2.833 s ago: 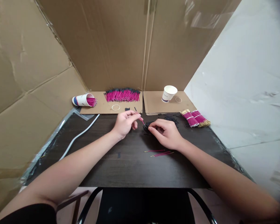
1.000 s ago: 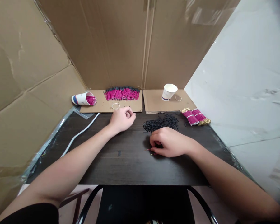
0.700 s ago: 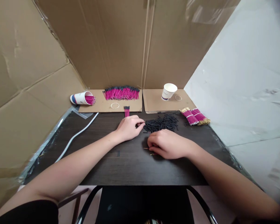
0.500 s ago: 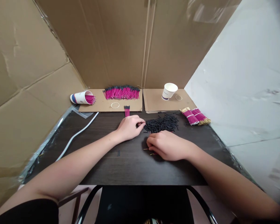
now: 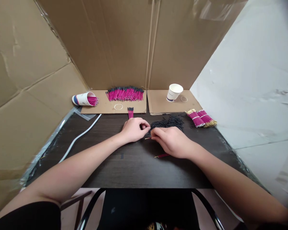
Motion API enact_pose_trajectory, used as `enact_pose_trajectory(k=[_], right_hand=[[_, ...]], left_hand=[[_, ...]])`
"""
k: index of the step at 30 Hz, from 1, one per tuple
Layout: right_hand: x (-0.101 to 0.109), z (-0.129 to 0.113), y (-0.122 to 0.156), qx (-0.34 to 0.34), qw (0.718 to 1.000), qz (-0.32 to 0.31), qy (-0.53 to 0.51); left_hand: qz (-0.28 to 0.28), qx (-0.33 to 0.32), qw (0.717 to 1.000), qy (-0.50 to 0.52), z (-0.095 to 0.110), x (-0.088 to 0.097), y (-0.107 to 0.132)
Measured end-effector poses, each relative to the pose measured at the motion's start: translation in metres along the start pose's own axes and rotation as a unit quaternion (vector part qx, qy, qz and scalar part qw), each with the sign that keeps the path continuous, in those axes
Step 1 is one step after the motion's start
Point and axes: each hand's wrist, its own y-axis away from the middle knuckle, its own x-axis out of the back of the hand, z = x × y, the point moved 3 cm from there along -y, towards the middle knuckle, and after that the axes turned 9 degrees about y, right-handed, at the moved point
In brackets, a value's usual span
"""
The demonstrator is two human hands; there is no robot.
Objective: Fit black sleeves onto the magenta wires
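My right hand [image 5: 171, 140] is closed in a pinch on a thin magenta wire, whose gold tip [image 5: 147, 138] sticks out to the left of the fingers. Thumb and forefinger of my left hand [image 5: 135, 130] are pressed together beside a heap of short black sleeves [image 5: 169, 124]; whatever they hold is too small to make out. On the dark table below my right hand lie loose magenta wires [image 5: 162, 156] with gold ends, partly hidden by the hand. Just behind my left hand is a small row of black-capped magenta wires [image 5: 130, 112].
Many black-capped wires [image 5: 125, 94] lie on cardboard at the back, near a rubber band [image 5: 118, 107]. A tipped paper cup [image 5: 83, 99] holds wires at left; another cup [image 5: 174, 92] stands at right. Two banded wire bundles [image 5: 201, 118] lie right. A white cable [image 5: 81, 135] crosses the left side.
My right hand has lifted a magenta wire from the table and moved up, close to my left fingertips. Loose wires beneath it now show more. My left hand has hardly moved.
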Motion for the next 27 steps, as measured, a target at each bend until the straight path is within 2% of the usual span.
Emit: enact_pose_trajectory(k=[3, 8, 15, 19, 27], right_hand=[[-0.003, 0.004, 0.001, -0.002, 0.999, 0.048, -0.018], [-0.01, 0.013, -0.001, -0.031, 0.996, 0.083, -0.031], [-0.01, 0.028, -0.001, -0.099, 0.984, 0.15, 0.005], [-0.008, 0.033, 0.0, -0.131, 0.973, 0.191, -0.014], [-0.009, 0.037, -0.002, -0.163, 0.96, 0.219, -0.063]], left_hand=[[-0.008, 0.019, 1.0, 0.01, 0.001, 0.0, -0.001], [-0.011, 0.037, 0.999, 0.015, 0.0, 0.0, -0.002], [-0.031, 0.029, 0.999, 0.0, 0.004, 0.002, -0.001], [-0.024, 0.025, 0.999, 0.005, 0.004, 0.002, 0.0], [-0.039, 0.023, 0.999, 0.012, 0.004, 0.002, -0.001]])
